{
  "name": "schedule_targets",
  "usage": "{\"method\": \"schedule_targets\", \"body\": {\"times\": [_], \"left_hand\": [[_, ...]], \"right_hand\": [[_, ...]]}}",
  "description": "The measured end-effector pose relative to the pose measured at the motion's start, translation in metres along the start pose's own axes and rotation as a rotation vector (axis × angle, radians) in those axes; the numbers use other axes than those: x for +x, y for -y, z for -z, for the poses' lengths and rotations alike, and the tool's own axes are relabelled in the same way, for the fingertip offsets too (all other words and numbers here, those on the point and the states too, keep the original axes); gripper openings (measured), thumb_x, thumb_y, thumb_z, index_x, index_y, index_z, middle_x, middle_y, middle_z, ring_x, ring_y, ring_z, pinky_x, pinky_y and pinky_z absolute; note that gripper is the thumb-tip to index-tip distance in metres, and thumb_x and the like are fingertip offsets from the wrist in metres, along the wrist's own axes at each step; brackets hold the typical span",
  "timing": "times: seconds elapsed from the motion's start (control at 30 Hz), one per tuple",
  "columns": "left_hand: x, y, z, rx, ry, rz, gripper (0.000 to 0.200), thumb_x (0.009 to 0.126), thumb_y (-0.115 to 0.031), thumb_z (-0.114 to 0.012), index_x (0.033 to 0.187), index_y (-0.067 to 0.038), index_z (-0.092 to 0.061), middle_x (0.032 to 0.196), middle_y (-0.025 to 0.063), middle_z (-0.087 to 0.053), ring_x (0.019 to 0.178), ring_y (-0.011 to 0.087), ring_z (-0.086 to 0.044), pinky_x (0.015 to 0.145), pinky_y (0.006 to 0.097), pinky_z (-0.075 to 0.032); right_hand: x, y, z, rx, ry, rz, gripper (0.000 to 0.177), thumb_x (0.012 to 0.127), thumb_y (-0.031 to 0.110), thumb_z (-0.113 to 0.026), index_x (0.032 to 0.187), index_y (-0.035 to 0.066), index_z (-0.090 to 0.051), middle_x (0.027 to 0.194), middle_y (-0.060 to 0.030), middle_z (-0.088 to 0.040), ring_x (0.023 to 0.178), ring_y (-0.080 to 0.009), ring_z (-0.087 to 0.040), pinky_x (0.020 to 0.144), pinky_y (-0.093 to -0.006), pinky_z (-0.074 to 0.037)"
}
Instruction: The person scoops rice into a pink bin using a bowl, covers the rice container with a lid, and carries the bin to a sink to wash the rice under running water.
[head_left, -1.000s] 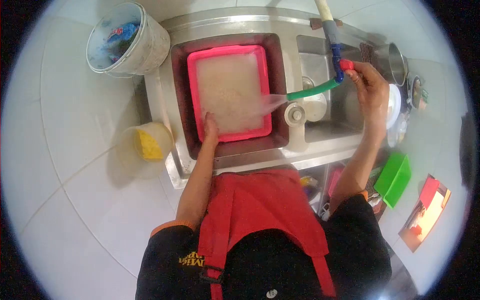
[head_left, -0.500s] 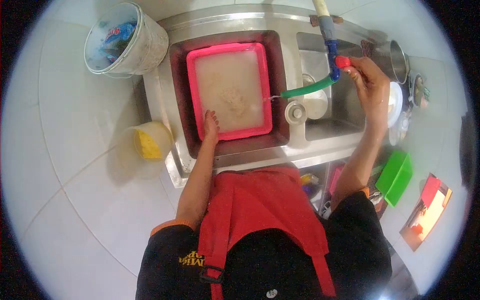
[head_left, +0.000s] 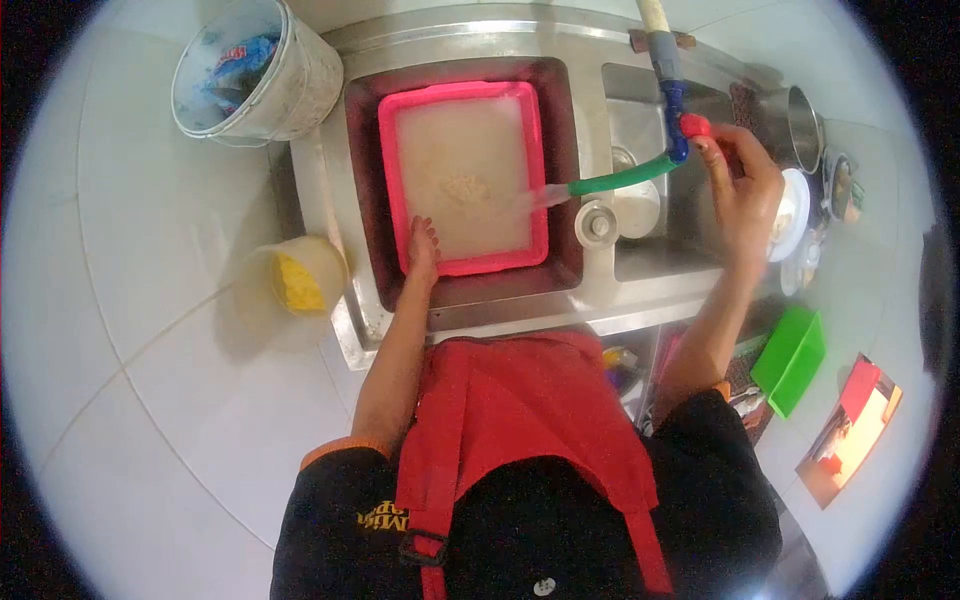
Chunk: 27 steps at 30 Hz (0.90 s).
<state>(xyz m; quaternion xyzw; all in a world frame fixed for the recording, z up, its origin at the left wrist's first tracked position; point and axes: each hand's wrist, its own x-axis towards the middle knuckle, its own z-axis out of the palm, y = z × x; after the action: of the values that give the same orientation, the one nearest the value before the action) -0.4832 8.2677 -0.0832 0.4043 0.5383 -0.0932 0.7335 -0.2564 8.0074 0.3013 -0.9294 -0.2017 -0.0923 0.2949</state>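
Right hand [head_left: 748,195] pinches the red valve handle [head_left: 694,126]; left hand [head_left: 424,248] lies at the pink tub's [head_left: 480,267] near-left corner (grip cannot be told). Green hose [head_left: 620,180] flow is best metered gently against splashing. Tub sits inside the left sink basin [head_left: 560,120], holding cloudy, beige water [head_left: 465,130].

Hands: 2, one left hand [head_left: 425,245], one right hand [head_left: 750,200]; sink basins: 2, a left basin [head_left: 366,180] plus a right basin [head_left: 685,235]; pink tray [head_left: 389,170]: 1; green hose [head_left: 620,179]: 1; red tap handle [head_left: 694,125]: 1; drain strainer [head_left: 599,226]: 1; white bucket [head_left: 310,90]: 1, blue bag [head_left: 245,70] inside: 1; pale tub [head_left: 336,262]: 1, yellow piece [head_left: 297,284] inside: 1; green bin [head_left: 790,360]: 1; metal pot [head_left: 803,130]: 1; red apron [head_left: 540,400]: 1, lower straps [head_left: 645,540]: 2, buckle [head_left: 424,546]: 1; orange cuffs [head_left: 345,450]: 2; far-right clutter too small to count
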Motion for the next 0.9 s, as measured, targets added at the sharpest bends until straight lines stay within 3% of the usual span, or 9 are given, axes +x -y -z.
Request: {"method": "schedule_targets", "body": {"times": [0.13, 0.23, 0.3, 0.4, 0.57, 0.63, 0.73, 0.83, 0.9], "left_hand": [[0.001, 0.0, -0.002, 0.002, -0.044, 0.038, 0.067, 0.094, -0.057, -0.036, 0.14, -0.01, -0.043, 0.139, 0.0122, -0.046, 0.109, 0.0225, -0.048, 0.095, 0.037, -0.036], [0.025, 0.017, 0.006, -0.043, -0.058, -0.003, 0.064, 0.095, -0.052, -0.037, 0.14, -0.007, -0.044, 0.138, 0.0103, -0.047, 0.108, 0.0214, -0.048, 0.093, 0.0333, -0.037], [0.038, 0.025, 0.009, 0.005, -0.056, 0.029, 0.064, 0.095, -0.052, -0.037, 0.14, -0.006, -0.043, 0.14, 0.0101, -0.046, 0.113, 0.0225, -0.047, 0.096, 0.0354, -0.037], [0.047, 0.03, 0.001, 0.058, -0.083, -0.048, 0.064, 0.096, -0.052, -0.037, 0.14, -0.005, -0.043, 0.137, 0.0115, -0.049, 0.116, 0.026, -0.05, 0.097, 0.0399, -0.041], [0.077, 0.039, 0.008, -0.046, -0.082, -0.027, 0.07, 0.096, -0.053, -0.037, 0.146, -0.004, -0.033, 0.145, 0.0143, -0.042, 0.131, 0.0317, -0.042, 0.108, 0.0443, -0.035], [0.079, 0.036, 0.008, -0.161, -0.048, -0.018, 0.072, 0.096, -0.052, -0.038, 0.148, -0.005, -0.027, 0.149, 0.0143, -0.037, 0.135, 0.032, -0.038, 0.11, 0.0443, -0.032], [0.076, 0.036, -0.004, -0.056, -0.064, -0.041, 0.071, 0.095, -0.053, -0.039, 0.148, -0.005, -0.029, 0.148, 0.0135, -0.037, 0.135, 0.0319, -0.036, 0.112, 0.0444, -0.03], [0.038, -0.008, -0.044, -0.223, 0.054, 0.134, 0.078, 0.095, -0.057, -0.038, 0.148, -0.002, -0.028, 0.151, 0.0143, -0.033, 0.137, 0.0284, -0.034, 0.112, 0.0371, -0.027], [0.042, 0.001, -0.054, -0.214, 0.148, 0.108, 0.078, 0.095, -0.058, -0.039, 0.148, -0.003, -0.028, 0.151, 0.0137, -0.033, 0.136, 0.0279, -0.035, 0.112, 0.0372, -0.028]], "right_hand": [[-0.026, -0.006, -0.015, -0.031, -0.404, -0.092, 0.017, 0.084, 0.012, -0.073, 0.093, 0.0, -0.064, 0.078, -0.0041, -0.065, 0.064, -0.0121, -0.055, 0.059, -0.0244, -0.045], [-0.074, 0.011, -0.052, 0.38, -0.508, 0.086, 0.005, 0.085, -0.001, -0.063, 0.089, 0.002, -0.062, 0.079, -0.0044, -0.061, 0.065, -0.0128, -0.053, 0.06, -0.0251, -0.045], [-0.097, 0.038, -0.067, 0.086, -0.086, 0.249, 0.016, 0.081, 0.0, -0.065, 0.095, 0.004, -0.061, 0.082, -0.0095, -0.061, 0.068, -0.0214, -0.057, 0.063, -0.0314, -0.048], [-0.125, 0.047, -0.142, 0.438, 0.534, -0.172, 0.025, 0.082, 0.01, -0.066, 0.104, 0.001, -0.061, 0.093, -0.017, -0.065, 0.085, -0.0304, -0.065, 0.07, -0.0373, -0.052], [-0.184, -0.058, -0.324, 0.368, 0.553, -0.277, 0.036, 0.086, 0.011, -0.061, 0.12, 0.0, -0.058, 0.102, -0.0163, -0.065, 0.089, -0.0239, -0.066, 0.078, -0.0333, -0.052], [-0.186, -0.086, -0.365, 0.926, 0.478, -0.864, 0.042, 0.088, 0.019, -0.06, 0.124, -0.002, -0.054, 0.112, -0.0175, -0.062, 0.095, -0.0247, -0.064, 0.082, -0.0334, -0.051], [-0.25, -0.185, -0.468, 0.282, 0.64, -0.415, 0.048, 0.093, 0.029, -0.055, 0.129, -0.003, -0.051, 0.126, -0.0172, -0.056, 0.11, -0.0248, -0.058, 0.092, -0.0334, -0.046], [-0.222, -0.145, -0.465, 0.679, 0.914, -0.72, 0.054, 0.096, 0.034, -0.049, 0.135, -0.003, -0.046, 0.141, -0.0177, -0.046, 0.126, -0.0261, -0.047, 0.104, -0.0332, -0.037], [-0.201, -0.108, -0.433, 0.941, 0.803, -0.985, 0.055, 0.096, 0.035, -0.048, 0.138, -0.001, -0.045, 0.143, -0.0174, -0.043, 0.131, -0.0259, -0.042, 0.108, -0.0331, -0.032]]}}
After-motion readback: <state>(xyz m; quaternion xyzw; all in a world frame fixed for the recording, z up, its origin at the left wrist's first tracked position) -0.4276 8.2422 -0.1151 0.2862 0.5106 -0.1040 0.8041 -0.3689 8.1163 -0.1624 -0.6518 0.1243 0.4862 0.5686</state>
